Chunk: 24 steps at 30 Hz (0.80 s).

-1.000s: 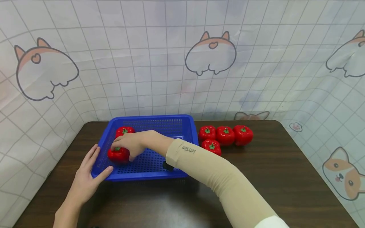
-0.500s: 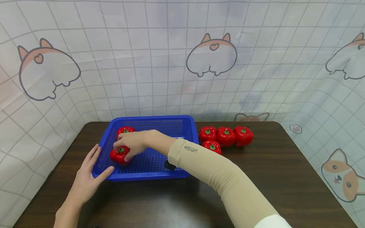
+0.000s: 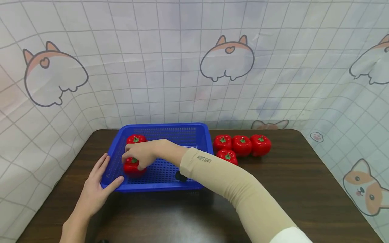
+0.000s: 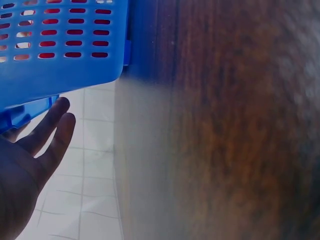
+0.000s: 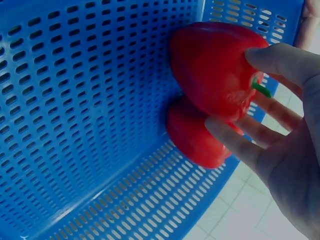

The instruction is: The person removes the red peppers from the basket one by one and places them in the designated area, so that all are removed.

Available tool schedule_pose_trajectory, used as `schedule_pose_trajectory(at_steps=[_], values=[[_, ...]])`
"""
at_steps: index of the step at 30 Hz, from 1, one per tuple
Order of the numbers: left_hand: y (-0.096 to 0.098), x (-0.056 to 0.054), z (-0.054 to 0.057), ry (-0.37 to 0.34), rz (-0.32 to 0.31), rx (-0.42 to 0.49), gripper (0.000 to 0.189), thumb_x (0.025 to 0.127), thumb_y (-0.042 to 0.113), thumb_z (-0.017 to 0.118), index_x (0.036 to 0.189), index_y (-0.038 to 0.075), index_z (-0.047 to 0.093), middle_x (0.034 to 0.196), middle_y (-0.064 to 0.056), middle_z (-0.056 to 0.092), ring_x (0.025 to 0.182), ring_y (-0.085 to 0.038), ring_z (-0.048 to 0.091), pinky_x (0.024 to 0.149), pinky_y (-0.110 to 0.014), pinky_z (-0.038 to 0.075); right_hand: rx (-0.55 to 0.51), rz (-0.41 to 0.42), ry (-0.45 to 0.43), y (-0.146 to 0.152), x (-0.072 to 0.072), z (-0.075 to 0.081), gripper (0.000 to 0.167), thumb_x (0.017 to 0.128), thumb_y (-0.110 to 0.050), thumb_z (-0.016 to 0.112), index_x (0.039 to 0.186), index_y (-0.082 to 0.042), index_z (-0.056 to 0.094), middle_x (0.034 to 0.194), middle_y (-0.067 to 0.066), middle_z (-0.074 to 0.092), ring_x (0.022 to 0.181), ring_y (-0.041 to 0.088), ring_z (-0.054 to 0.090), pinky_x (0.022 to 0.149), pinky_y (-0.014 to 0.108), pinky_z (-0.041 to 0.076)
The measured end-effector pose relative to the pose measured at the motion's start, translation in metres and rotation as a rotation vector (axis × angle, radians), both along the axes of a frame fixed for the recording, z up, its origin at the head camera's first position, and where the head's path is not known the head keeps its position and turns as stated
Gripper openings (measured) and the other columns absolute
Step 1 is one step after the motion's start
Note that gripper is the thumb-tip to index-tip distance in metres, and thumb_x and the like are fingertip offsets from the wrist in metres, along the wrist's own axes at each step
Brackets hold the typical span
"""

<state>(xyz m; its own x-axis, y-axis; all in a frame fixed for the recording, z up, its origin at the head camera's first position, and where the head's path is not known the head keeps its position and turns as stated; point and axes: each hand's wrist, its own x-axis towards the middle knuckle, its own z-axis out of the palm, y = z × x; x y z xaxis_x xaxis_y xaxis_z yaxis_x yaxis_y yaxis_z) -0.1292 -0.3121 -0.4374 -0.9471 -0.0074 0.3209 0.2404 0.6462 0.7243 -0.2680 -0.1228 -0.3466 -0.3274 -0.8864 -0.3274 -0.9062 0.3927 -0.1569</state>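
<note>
Glossy red pepper (image 5: pixel 212 75), perforated plastic basket (image 3: pixel 170 130), dark wood table (image 3: pixel 288 189)

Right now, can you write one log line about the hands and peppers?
right hand: holds pepper in basket | left hand: touches basket corner | second pepper inside | four peppers on table

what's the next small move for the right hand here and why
Probably let go and lift clear: the right hand holds a red pepper already low in the blue basket beside another pepper, while the left hand touches the basket's corner.
</note>
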Motion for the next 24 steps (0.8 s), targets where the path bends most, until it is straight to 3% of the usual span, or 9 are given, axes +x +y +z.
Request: schedule_pose_trajectory(at_steps=[12,20,24], values=[[0.001,0.001,0.002,-0.005,0.003,-0.011,0.086,0.095,0.028,0.074,0.164,0.011,0.025,0.170,-0.010,0.017,0.147,-0.053,0.023,0.106,-0.078,0.024,-0.006,0.022,-0.053,0.009,-0.003,-0.001,0.059,0.087,-0.021,0.084,0.139,-0.027,0.056,0.138,-0.008,0.055,0.124,0.007,0.045,0.103,0.027,0.045],[0.002,0.001,0.001,0.013,0.006,-0.014,0.087,0.094,0.028,0.075,0.163,0.010,0.026,0.170,-0.010,0.018,0.148,-0.052,0.022,0.107,-0.077,0.023,0.074,0.036,-0.083,0.028,-0.003,0.009,0.051,0.088,-0.009,0.080,0.131,-0.023,0.057,0.121,-0.007,0.059,0.108,0.011,0.052,0.082,0.021,0.052],[0.001,0.000,0.000,0.015,0.008,-0.012,0.087,0.094,0.027,0.075,0.163,0.010,0.026,0.170,-0.010,0.018,0.148,-0.052,0.023,0.108,-0.077,0.023,0.076,0.004,-0.095,0.035,-0.003,0.008,0.050,0.088,-0.010,0.080,0.131,-0.023,0.057,0.120,-0.007,0.058,0.108,0.010,0.051,0.082,0.021,0.052]])
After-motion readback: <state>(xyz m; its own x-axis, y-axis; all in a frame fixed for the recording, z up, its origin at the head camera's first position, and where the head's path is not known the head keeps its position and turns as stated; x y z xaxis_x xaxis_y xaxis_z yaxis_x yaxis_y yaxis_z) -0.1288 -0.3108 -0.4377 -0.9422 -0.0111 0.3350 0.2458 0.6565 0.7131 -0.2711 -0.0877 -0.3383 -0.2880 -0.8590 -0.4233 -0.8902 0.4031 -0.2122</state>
